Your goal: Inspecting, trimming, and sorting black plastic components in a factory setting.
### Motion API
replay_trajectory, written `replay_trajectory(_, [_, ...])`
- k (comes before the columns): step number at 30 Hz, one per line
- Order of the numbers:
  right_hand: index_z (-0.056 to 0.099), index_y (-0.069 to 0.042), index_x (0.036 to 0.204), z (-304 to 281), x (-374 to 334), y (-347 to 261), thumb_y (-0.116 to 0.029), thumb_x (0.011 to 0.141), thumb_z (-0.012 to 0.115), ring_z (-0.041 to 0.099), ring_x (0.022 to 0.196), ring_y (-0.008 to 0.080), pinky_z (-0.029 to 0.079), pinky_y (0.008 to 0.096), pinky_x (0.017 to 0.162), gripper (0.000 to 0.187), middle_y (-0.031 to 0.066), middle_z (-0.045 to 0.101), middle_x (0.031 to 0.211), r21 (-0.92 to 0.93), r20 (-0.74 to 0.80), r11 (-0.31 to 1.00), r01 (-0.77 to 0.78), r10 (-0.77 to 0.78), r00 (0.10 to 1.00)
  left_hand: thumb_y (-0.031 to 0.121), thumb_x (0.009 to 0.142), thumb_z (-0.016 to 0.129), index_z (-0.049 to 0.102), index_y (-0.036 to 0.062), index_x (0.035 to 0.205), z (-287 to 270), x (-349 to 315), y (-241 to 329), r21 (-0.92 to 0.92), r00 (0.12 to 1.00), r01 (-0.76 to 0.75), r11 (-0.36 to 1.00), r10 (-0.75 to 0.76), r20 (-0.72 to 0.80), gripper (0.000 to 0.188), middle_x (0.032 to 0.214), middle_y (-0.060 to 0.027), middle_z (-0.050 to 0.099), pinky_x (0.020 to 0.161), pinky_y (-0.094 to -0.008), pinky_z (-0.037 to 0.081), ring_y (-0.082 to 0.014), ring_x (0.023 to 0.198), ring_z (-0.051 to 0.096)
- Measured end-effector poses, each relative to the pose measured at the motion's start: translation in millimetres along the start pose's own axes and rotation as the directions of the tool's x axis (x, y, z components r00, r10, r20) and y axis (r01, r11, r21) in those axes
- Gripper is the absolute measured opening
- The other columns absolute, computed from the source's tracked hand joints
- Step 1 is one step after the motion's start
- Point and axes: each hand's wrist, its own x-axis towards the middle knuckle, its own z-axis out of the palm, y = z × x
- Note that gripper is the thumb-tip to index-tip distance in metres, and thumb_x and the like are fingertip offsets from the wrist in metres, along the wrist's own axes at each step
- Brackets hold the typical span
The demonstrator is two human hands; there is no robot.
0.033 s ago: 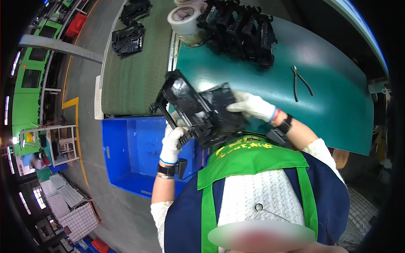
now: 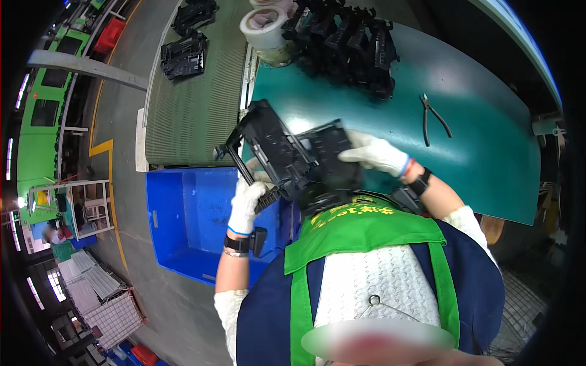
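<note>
Gloved in white, my left hand [image 2: 245,204] is closed around the lower left side of a black moulded plastic part [image 2: 268,143], a frame with a bar sticking out at its left. My right hand [image 2: 377,152] pinches the right edge of a second black plastic piece [image 2: 334,152], a broad panel lying against the first. Whether the two pieces are joined cannot be made out; their lower ends are blurred. Both are held tilted in front of my green apron [image 2: 366,229], above the near edge of the green table [image 2: 482,165].
Several similar black parts [image 2: 348,46] stand in a row at the table's back, beside a roll of clear film [image 2: 265,24]. Cutting pliers [image 2: 430,119] lie at the right. A conveyor belt [image 2: 201,116] at the left carries more parts [image 2: 183,55]; below it stands a blue bin [image 2: 195,226].
My right hand has shifted slightly right with the panel, and more of the panel shows. My left hand has moved very slightly left with its part.
</note>
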Motion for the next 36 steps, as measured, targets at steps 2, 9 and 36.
replay_trajectory(2, [0.046, -0.007, 0.153, -41, -40, 0, -0.021, 0.093, 0.076, 0.034, 0.055, 0.0026, 0.030, 0.0203, 0.046, 0.069, -0.0047, 0.063, 0.096, -0.098, -0.199, 0.934, -0.342, 0.318, 0.927, 0.023, 0.082, 0.065, 0.057, 0.0019, 0.141, -2, 19, 6, 0.293, 0.993, -0.011, 0.956, -0.025, 0.118, 0.063, 0.108, -0.0142, 0.075, 0.093, -0.0349, 0.056, -0.0274, 0.102, 0.072])
replay_trajectory(9, [0.047, -0.005, 0.152, -115, -109, 11, -0.020, 0.096, 0.071, 0.038, 0.054, 0.0001, 0.028, 0.0180, 0.043, 0.063, -0.0043, 0.063, 0.095, -0.053, -0.278, 0.969, -0.242, 0.218, 0.935, 0.028, 0.078, 0.067, 0.058, 0.0027, 0.135, 63, 79, 62, 0.852, 0.969, -0.072, 0.519, -0.167, 0.183, 0.063, 0.109, -0.0203, 0.074, 0.095, -0.0438, 0.055, -0.0367, 0.105, 0.072])
replay_trajectory(36, [0.042, -0.007, 0.156, -150, -106, 20, -0.039, 0.089, 0.069, 0.056, 0.133, 0.0410, 0.050, 0.0526, 0.110, 0.079, 0.0218, 0.055, 0.148, -0.646, -0.750, 0.325, -0.690, -0.102, 0.654, 0.019, 0.090, 0.073, 0.067, 0.0006, 0.119, 84, 114, 70, 0.271, 0.970, 0.232, 0.934, -0.244, 0.014, 0.035, 0.080, -0.0045, 0.068, 0.060, -0.0250, 0.052, -0.0091, 0.064, 0.061])
